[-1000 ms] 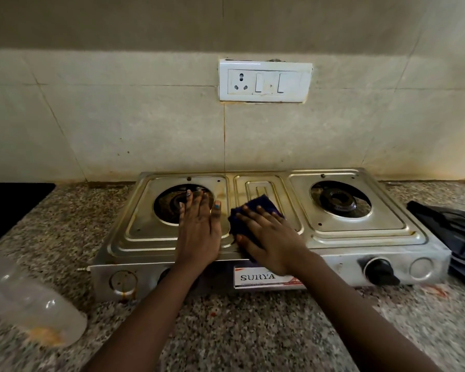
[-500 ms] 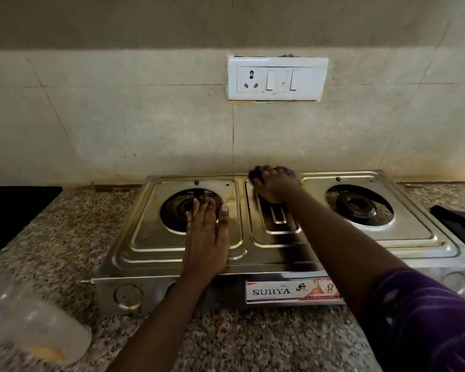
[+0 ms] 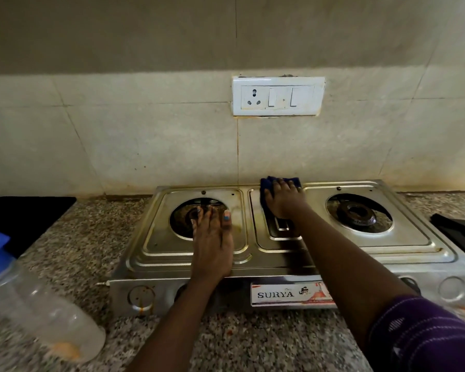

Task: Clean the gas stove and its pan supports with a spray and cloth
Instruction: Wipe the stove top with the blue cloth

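Note:
A two-burner steel gas stove point(image 3: 403, 245) stands on the granite counter against the tiled wall, both burners bare, no pan supports on it. My right hand point(image 3: 283, 200) presses a dark blue cloth point(image 3: 267, 183) flat on the stove's middle panel at its back edge, fingers spread over the cloth. My left hand point(image 3: 212, 237) rests flat on the stove top, fingertips over the rim of the left burner point(image 3: 185, 218). A clear plastic spray bottle point(image 3: 38, 299) with a blue top lies at the left on the counter.
Dark pan supports point(image 3: 459, 232) lie on the counter right of the stove. A black mat point(image 3: 24, 216) sits at the far left. A white switch plate point(image 3: 278, 96) is on the wall above. The speckled counter point(image 3: 253, 342) runs along the front.
My right hand swept the cloth from the stove's front middle to its back edge, then a little rightward. My left hand stayed flat by the left burner.

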